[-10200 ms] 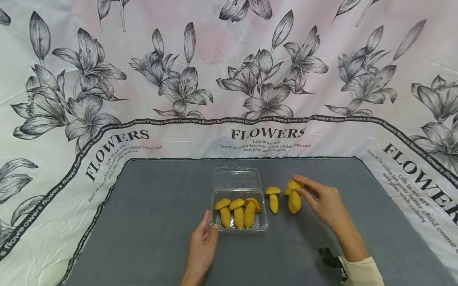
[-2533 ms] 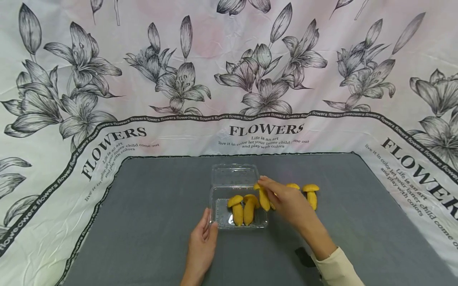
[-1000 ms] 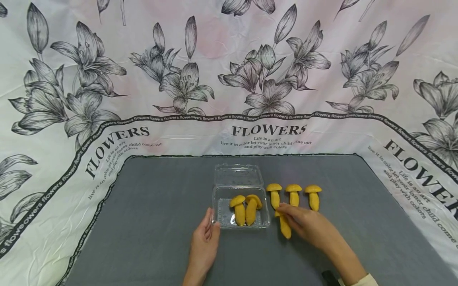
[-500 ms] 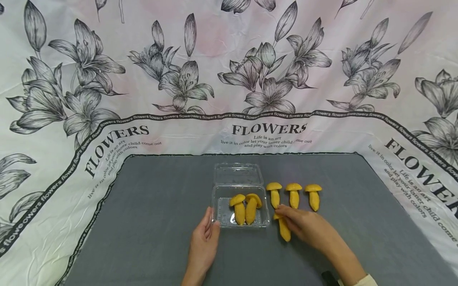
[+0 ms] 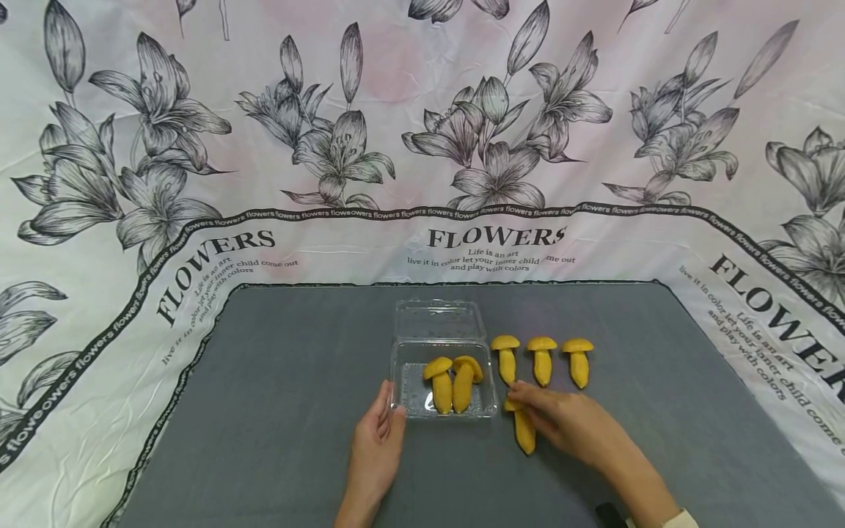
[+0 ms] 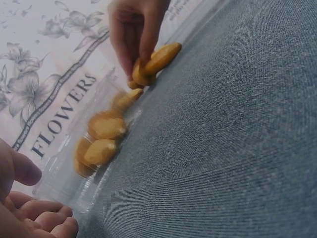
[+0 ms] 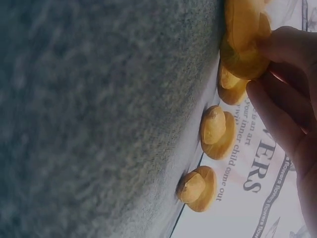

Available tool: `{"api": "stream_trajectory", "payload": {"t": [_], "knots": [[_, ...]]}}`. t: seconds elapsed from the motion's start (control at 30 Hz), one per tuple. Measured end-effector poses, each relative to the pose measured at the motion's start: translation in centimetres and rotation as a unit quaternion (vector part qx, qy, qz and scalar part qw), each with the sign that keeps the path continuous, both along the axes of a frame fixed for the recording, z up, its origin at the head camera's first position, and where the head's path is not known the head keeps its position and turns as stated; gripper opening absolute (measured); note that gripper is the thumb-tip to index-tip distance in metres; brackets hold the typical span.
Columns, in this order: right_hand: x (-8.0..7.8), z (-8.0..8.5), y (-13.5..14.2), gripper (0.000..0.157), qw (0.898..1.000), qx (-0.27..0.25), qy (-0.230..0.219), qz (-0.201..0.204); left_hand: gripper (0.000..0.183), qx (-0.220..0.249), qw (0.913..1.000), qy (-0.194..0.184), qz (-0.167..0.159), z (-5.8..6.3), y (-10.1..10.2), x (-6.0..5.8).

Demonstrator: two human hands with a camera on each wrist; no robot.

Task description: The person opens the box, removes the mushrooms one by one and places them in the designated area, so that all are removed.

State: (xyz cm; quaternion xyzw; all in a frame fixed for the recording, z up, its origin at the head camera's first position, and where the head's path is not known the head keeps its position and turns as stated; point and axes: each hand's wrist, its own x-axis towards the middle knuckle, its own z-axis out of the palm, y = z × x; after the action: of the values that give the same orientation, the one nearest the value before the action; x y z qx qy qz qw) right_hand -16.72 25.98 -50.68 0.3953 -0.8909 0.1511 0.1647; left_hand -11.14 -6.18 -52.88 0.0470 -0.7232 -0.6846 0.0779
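A clear plastic clamshell box (image 5: 411,407) lies with its lid folded back, in the middle of the head view. Two yellow mushrooms (image 5: 441,385) lie inside it, side by side. My left hand (image 5: 374,458) holds the box at its left front corner, thumb and fingers on either side of the edge. To the right of the box my right hand (image 5: 581,429) pinches another yellow mushroom (image 5: 524,433) by its cap, its stem pointing toward me. Behind that hand lie three more mushrooms in a row: a left one (image 5: 506,359), a middle one (image 5: 542,363) and a right one (image 5: 578,364).
A grey cloth (image 5: 284,411) covers the table top. White flower-printed fabric (image 5: 376,257) rises behind and along both sides. The transparent lid (image 5: 439,320) lies flat behind the box. A dark object (image 5: 609,515) shows beside the right sleeve.
Over ten seconds, the box goes from three mushrooms to two, and the row grows to three. Within the last second my right hand has shifted its mushroom slightly toward me. My left hand stays put.
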Motion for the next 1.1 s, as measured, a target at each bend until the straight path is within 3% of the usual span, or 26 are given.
{"api": "stream_trajectory", "payload": {"t": [0.33, 0.53, 0.7, 0.97, 1.1], "knots": [[0.5, 0.2, 0.1, 0.043, 1.0, 0.005, -0.016, -0.008, 0.056, 0.001, 1.0, 0.001, 0.0, -0.1, 0.0, 0.1], [0.5, 0.7, 0.0, 0.048, 1.0, -0.013, 0.005, -0.005, 0.056, 0.006, 1.0, 0.0, -0.001, -0.1, 0.0, 0.1], [0.5, 1.3, -0.2, 0.056, 1.0, -0.024, -0.011, -0.012, 0.056, 0.003, 1.0, 0.007, -0.002, -0.1, 0.0, 0.2], [-0.3, 2.6, -1.5, 0.06, 0.999, -0.047, -0.006, -0.009, 0.056, 0.006, 1.0, 0.006, -0.002, 0.0, 0.0, 0.1], [-0.8, 3.6, -2.7, 0.058, 0.998, -0.039, -0.035, -0.017, 0.056, 0.006, 1.0, 0.001, -0.004, 0.1, 0.0, 0.1]]}}
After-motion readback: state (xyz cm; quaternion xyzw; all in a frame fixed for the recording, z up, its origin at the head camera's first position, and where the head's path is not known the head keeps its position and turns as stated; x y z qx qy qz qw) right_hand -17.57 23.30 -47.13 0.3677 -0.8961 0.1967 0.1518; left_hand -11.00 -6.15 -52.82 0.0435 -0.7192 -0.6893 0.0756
